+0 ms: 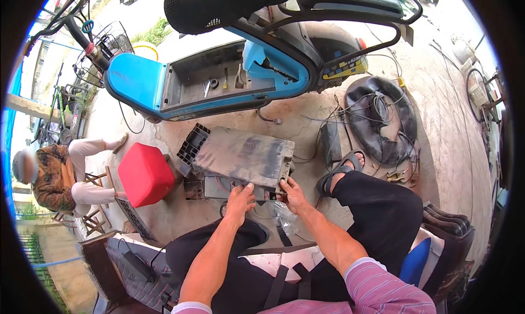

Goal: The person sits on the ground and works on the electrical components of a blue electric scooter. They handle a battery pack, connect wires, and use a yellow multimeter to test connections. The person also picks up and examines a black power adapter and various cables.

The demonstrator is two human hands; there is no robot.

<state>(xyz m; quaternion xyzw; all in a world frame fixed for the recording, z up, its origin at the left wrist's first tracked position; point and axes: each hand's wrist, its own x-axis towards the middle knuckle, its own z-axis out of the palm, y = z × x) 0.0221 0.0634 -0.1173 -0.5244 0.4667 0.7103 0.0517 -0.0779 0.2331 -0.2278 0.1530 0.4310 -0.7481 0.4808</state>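
A large dusty grey-black plastic cover [243, 155] slants in front of me, its near edge over a grey box-shaped unit [217, 188] that it partly hides. My right hand [294, 195] closes on the cover's near right corner, thumb and fingers at its edge. By the near edge, left of that corner, my left hand [239, 203] has its fingers apart and seems to hold nothing. A black slotted plastic grid [193, 143] lies at the cover's far left. Beyond it stands a blue electric scooter [134, 81] with its floor compartment uncovered and a few small tools inside.
A red plastic stool [145, 174] stands at the left, and a seated person [57, 177] is past it. To the right lie a black inner tube [358, 122] with cables on it and a dark box-shaped adapter [330, 141]. A clear plastic bag [284, 218] lies between my legs.
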